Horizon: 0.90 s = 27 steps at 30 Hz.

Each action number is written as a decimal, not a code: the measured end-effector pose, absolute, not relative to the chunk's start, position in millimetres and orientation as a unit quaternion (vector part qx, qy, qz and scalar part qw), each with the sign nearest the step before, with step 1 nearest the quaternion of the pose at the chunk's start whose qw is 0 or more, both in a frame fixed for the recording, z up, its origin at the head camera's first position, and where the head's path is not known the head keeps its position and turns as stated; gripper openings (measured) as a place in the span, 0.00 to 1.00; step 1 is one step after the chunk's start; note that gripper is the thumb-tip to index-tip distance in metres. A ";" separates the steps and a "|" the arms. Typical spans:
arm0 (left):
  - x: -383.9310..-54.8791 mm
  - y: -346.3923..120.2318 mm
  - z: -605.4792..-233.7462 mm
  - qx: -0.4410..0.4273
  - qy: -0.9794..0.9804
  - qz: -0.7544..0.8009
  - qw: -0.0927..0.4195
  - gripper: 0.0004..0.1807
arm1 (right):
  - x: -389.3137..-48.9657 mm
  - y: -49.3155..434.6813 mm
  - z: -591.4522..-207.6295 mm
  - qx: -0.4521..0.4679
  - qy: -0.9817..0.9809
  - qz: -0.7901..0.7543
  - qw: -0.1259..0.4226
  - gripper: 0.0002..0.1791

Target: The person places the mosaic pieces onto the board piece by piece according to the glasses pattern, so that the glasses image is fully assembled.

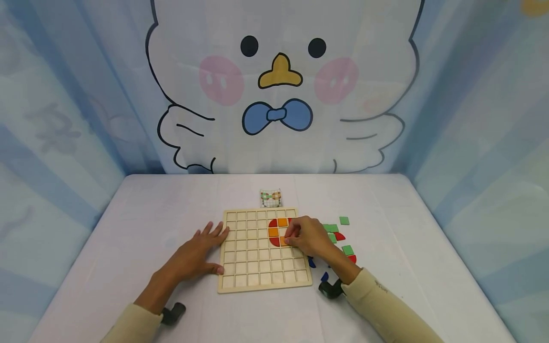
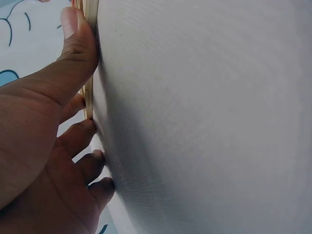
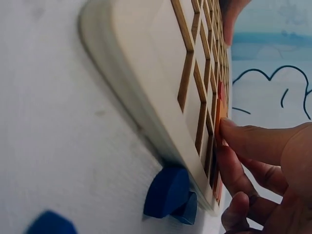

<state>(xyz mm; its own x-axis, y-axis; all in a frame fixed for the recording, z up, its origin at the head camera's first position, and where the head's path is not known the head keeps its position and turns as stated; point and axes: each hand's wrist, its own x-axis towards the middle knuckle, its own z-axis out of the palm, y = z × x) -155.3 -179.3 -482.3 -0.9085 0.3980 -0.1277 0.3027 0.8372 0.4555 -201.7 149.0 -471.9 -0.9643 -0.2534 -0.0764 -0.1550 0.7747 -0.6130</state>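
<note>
A wooden grid board (image 1: 253, 257) lies on the table. My left hand (image 1: 193, 255), fingers spread, rests along its left side with thumb and fingertips at the rim. In the left wrist view the thumb (image 2: 80, 44) lies against the board's edge (image 2: 90, 29). My right hand (image 1: 312, 236) reaches over the board's right part, thumb and forefinger pinching an orange square tile (image 1: 282, 241) at a cell. That orange tile (image 3: 222, 109) is partly covered by the fingers in the right wrist view. Beside it sit red rounded tiles (image 1: 273, 242) and orange squares (image 1: 273, 232) in the cells.
A small pattern card (image 1: 271, 198) lies behind the board. Right of the board are scattered green squares (image 1: 344, 220), red rounded pieces (image 1: 339, 236) and blue pieces (image 1: 324, 276). Two blue pieces (image 3: 168, 192) lie against the board's edge. A printed curtain (image 1: 279, 143) stands behind the table.
</note>
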 end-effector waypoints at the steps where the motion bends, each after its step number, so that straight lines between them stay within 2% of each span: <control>1: -155.3 -179.4 -482.2 0.184 0.952 0.218 0.109 0.62 | -201.9 148.6 -471.6 -0.108 0.939 -0.317 0.080 0.10; 13: -155.1 -178.9 -479.4 0.186 0.953 0.214 0.111 0.62 | -203.5 147.1 -466.8 -0.106 0.937 -0.321 0.095 0.10; 27: -155.7 -179.1 -477.4 0.181 0.952 0.217 0.119 0.62 | -205.1 171.8 -453.9 -0.080 0.942 -0.317 0.074 0.06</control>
<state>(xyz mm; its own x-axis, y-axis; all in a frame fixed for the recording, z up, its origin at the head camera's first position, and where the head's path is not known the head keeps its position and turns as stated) -155.7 -179.1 -477.4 -0.9063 0.3959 -0.1481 0.2929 0.8408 0.4552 -205.1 171.8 -453.9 -0.9761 -0.1981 -0.0892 -0.1038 0.7861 -0.6093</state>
